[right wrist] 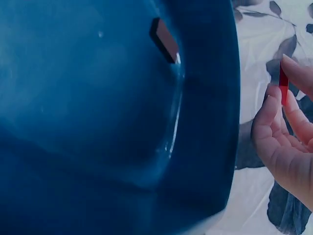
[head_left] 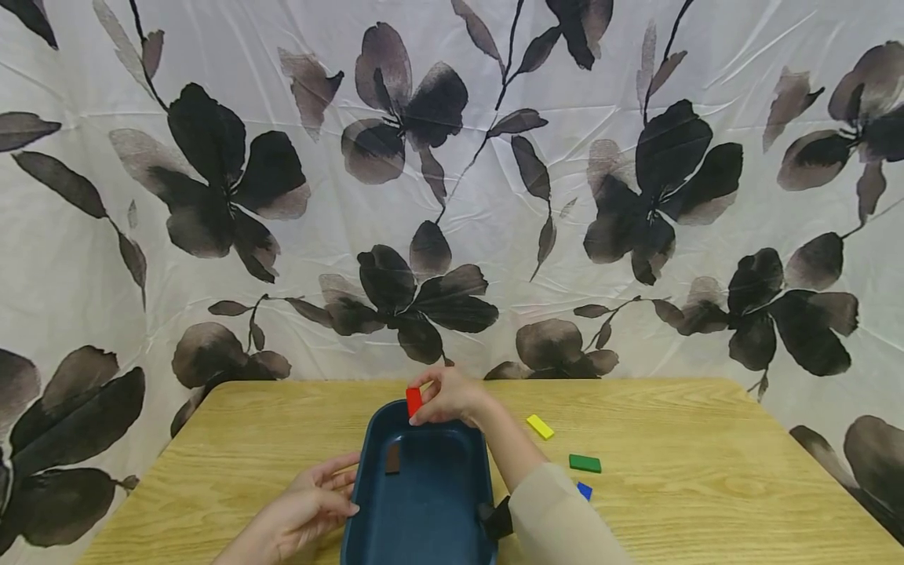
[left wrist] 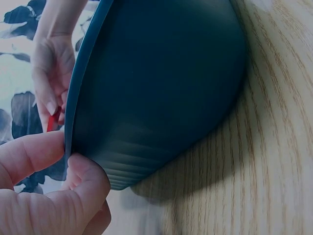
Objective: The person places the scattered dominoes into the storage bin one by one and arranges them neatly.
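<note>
In the head view a dark blue plastic tub point(head_left: 438, 510) stands in front of me on the table. My left hand point(head_left: 311, 502) is at its left side; the left wrist view shows thumb and finger pinching the tub's rim point(left wrist: 73, 98). Over the far left corner of the tub, my right hand point(head_left: 452, 395) pinches a small red block point(head_left: 413, 401) between thumb and fingers. The same red block point(right wrist: 283, 87) appears at the right of the right wrist view. A brown block point(head_left: 392, 460) lies inside the tub, near its left wall.
To the right of the tub, a yellow block point(head_left: 540, 427), a green block point(head_left: 585, 464) and a blue block point(head_left: 585, 491) lie on the wooden table point(head_left: 678, 471). My right sleeve partly hides the blue one. Behind the table hangs a flower-patterned cloth point(head_left: 523, 235).
</note>
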Demonstrator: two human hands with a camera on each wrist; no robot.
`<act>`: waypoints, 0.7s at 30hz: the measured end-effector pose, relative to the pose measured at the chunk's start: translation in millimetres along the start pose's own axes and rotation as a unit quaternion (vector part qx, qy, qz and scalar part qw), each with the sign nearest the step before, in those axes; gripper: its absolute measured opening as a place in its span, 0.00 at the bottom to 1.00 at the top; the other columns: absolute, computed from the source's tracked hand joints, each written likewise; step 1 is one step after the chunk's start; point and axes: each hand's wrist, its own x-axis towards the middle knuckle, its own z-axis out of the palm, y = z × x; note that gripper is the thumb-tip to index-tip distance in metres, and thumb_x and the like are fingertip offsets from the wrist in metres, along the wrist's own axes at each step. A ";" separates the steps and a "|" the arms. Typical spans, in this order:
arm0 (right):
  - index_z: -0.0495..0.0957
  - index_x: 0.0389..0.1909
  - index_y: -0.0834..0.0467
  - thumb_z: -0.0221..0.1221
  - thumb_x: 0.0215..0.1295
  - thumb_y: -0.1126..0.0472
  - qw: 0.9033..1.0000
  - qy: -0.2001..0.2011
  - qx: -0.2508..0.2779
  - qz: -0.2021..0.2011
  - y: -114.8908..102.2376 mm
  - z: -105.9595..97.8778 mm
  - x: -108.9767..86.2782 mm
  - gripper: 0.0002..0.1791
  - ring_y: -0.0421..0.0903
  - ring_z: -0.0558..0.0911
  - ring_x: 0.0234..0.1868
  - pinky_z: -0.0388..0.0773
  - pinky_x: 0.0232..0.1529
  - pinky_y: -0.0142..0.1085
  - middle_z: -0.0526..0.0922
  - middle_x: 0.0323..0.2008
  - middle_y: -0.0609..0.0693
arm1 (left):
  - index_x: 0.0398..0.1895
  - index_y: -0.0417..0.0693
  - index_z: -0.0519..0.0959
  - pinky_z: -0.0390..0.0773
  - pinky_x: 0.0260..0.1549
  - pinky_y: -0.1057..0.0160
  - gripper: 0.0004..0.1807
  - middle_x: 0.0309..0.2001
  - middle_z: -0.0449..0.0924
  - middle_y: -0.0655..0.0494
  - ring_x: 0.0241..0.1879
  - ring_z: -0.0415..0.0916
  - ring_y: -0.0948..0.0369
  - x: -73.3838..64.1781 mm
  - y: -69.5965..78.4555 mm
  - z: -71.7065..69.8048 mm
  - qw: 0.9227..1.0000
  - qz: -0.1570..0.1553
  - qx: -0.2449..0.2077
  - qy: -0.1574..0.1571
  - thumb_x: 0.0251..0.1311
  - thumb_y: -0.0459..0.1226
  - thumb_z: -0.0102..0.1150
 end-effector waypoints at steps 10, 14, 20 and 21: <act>0.75 0.45 0.65 0.66 0.39 0.80 1.000 0.010 0.016 0.021 9.6 20.5 -0.3 0.26 0.42 0.73 0.20 0.73 0.20 0.29 0.74 0.24 0.52 | 0.70 0.30 0.40 0.76 0.40 0.65 0.47 0.51 0.67 0.47 0.46 0.72 0.60 0.2 0.5 0.3 1.000 -0.002 -0.001 0.006 0.48 0.15 0.52; 0.77 0.43 0.63 0.67 0.38 0.80 0.999 0.018 0.014 0.030 14.3 27.1 -1.4 0.26 0.42 0.74 0.22 0.75 0.21 0.31 0.75 0.25 0.53 | 0.70 0.30 0.40 0.76 0.40 0.65 0.46 0.52 0.67 0.48 0.46 0.72 0.60 -0.4 0.3 0.2 1.000 0.001 0.008 0.005 0.48 0.16 0.51; 0.77 0.43 0.61 0.67 0.39 0.80 0.999 0.014 0.006 0.044 24.2 33.9 -0.1 0.26 0.44 0.75 0.24 0.76 0.23 0.33 0.76 0.27 0.54 | 0.70 0.31 0.40 0.76 0.41 0.64 0.46 0.51 0.68 0.48 0.46 0.72 0.59 -0.6 0.0 0.2 1.000 -0.001 0.006 0.006 0.49 0.16 0.51; 0.77 0.43 0.61 0.67 0.39 0.80 0.999 0.015 0.005 0.047 25.8 34.8 0.0 0.26 0.44 0.75 0.24 0.76 0.23 0.33 0.76 0.27 0.54 | 0.70 0.31 0.40 0.76 0.41 0.64 0.46 0.50 0.68 0.49 0.46 0.72 0.60 -0.6 0.0 0.3 1.000 -0.002 0.005 0.007 0.49 0.16 0.51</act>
